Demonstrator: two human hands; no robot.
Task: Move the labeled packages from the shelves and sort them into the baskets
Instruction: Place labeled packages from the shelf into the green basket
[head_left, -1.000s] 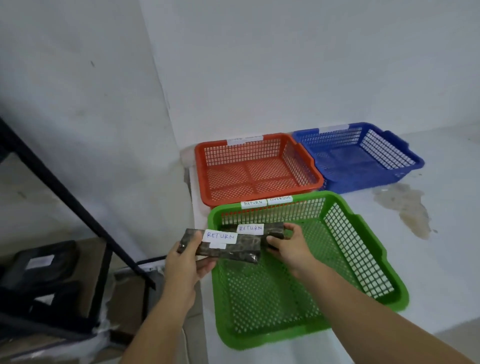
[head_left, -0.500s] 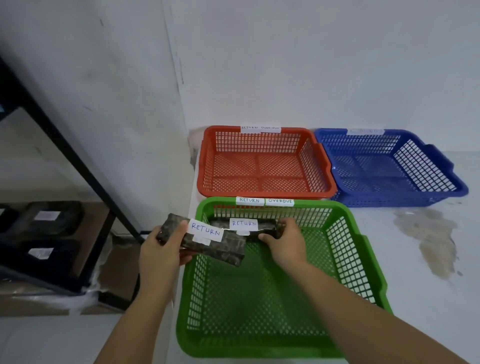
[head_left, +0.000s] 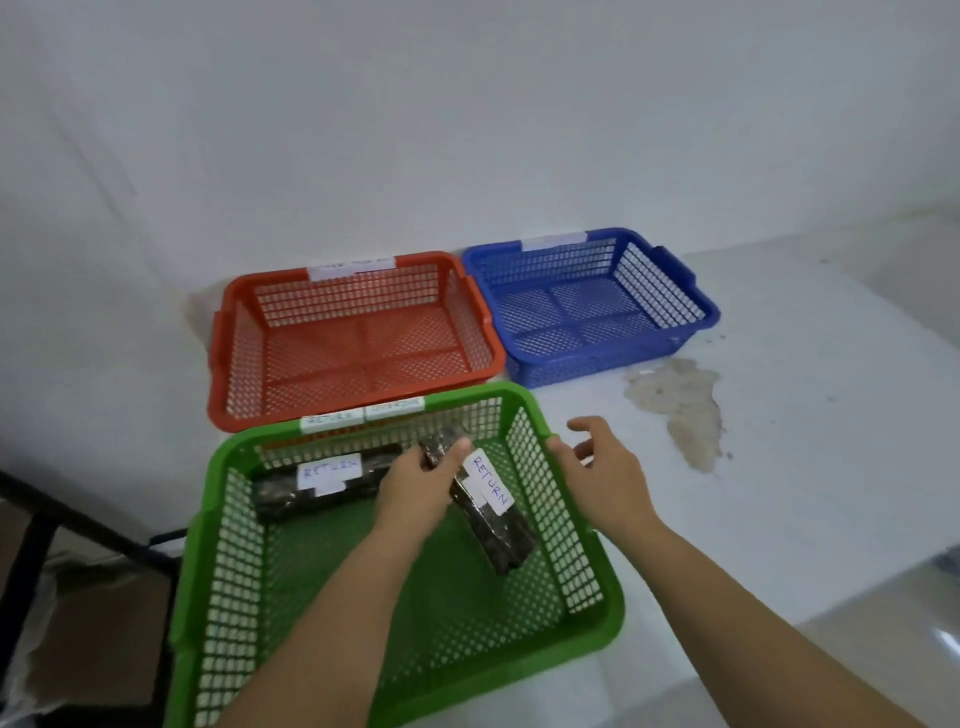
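Half a second ago I had a package in each hand above the green basket (head_left: 597, 631); since then my right hand (head_left: 605, 470) has let its one go, and that package (head_left: 322, 486) now lies along the basket's far wall, its white RETURN label facing up. My right hand has moved out over the basket's right rim, fingers spread and relaxed, gripping nothing. My left hand (head_left: 415, 488) has crossed toward the middle of the basket and holds the second package (head_left: 488, 514) near its far end, thumb and fingers curled around it (its RETURN label now reads sideways to me). That package slants from the far wall toward the right side; whether its near end is down on the mesh floor I cannot tell.

Beyond the green basket stands the orange basket (head_left: 223, 338), just touching its far rim, and beside that to the right the blue basket (head_left: 675, 270). All three sit on the white tabletop (head_left: 831, 467), which carries a brownish stain (head_left: 680, 405) near the blue basket. A black shelf frame (head_left: 78, 519) shows at the lower left.
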